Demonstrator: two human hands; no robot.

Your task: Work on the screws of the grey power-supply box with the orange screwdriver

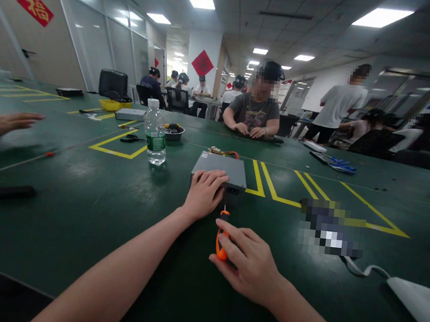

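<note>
left hand [204,193] flat on grey box [225,170] | right hand [250,264] pinching screwdriver [222,236] | water bottle [155,133] beside, apart

I have one view only, from the camera on the wearer's head, looking forward and slightly down across the green table [79,208]. It sits close above the left hand [204,193] and right hand [252,267], whose forearms enter from the bottom edge. The wide lens also takes in the far side, the ceiling lights and seated people opposite.
</note>
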